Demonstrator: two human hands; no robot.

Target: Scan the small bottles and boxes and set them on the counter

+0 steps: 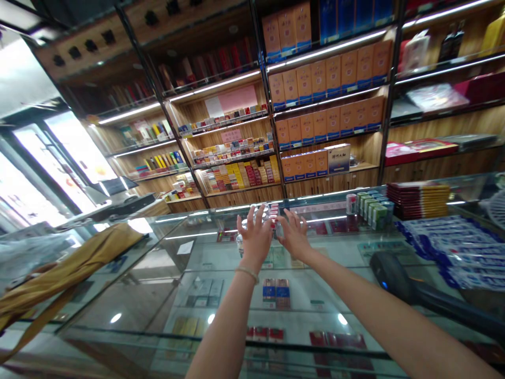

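Note:
Both arms reach forward over the glass counter to a cluster of small round canisters point(272, 209) with white, pink and red parts. My left hand point(254, 239) is at the near left side of the cluster, palm down with its fingers spread. A single white canister point(240, 243) stands just left of that hand's edge. My right hand point(294, 236) is at the near right, fingers apart, its thumb close to a canister at the front. Both hands partly hide the cluster, so I cannot tell exactly which canisters they touch.
Right of my hands stand green-and-white canisters point(371, 208) and a stack of dark red and gold packs point(418, 200). Blue-and-white packets point(457, 252) and a black handheld scanner point(410, 287) lie nearer. A tan bag point(82, 263) rests at left. Stocked shelves point(327, 95) line the wall.

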